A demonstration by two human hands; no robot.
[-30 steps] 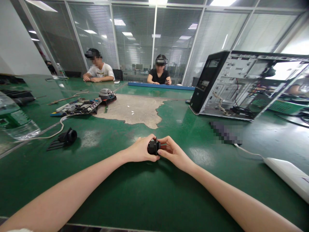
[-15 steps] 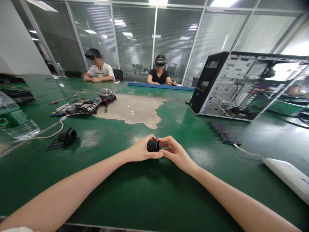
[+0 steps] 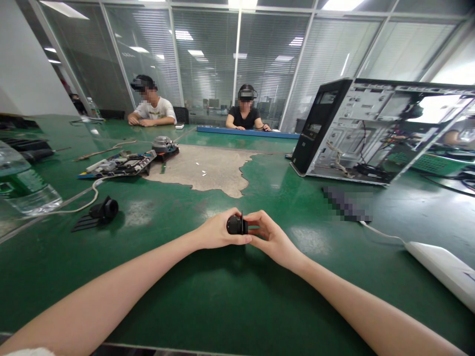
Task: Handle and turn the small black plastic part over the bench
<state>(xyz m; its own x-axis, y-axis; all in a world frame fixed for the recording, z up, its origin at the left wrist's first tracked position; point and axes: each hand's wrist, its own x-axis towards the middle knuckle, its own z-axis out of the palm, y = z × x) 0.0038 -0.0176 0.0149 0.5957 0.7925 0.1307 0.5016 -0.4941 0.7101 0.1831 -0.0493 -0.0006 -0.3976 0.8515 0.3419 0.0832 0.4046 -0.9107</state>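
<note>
Between my two hands, just above the green table (image 3: 208, 306), is a small black rounded part (image 3: 234, 225) with a thin flat flange standing at its right side. My left hand (image 3: 217, 231) is closed around its left end, thumb below and fingers behind. From the right, my right hand (image 3: 267, 235) pinches the flange end with thumb and fingertips. The exact kind of the part cannot be made out. Off to the left lies another black piece (image 3: 107, 209) with a round opening and flat slotted prongs, apart from both hands.
An open computer case (image 3: 322, 128) stands at the right. A circuit board (image 3: 122, 162) with a cooler (image 3: 163, 145) lies left of a bare patch (image 3: 211, 170). A water bottle (image 3: 25, 183) is far left, a white power bank (image 3: 441, 272) right. Two people sit across the table.
The black part has turned slightly between my fingers, its flange now showing taller and more edge-on. Both hands stay in nearly the same place.
</note>
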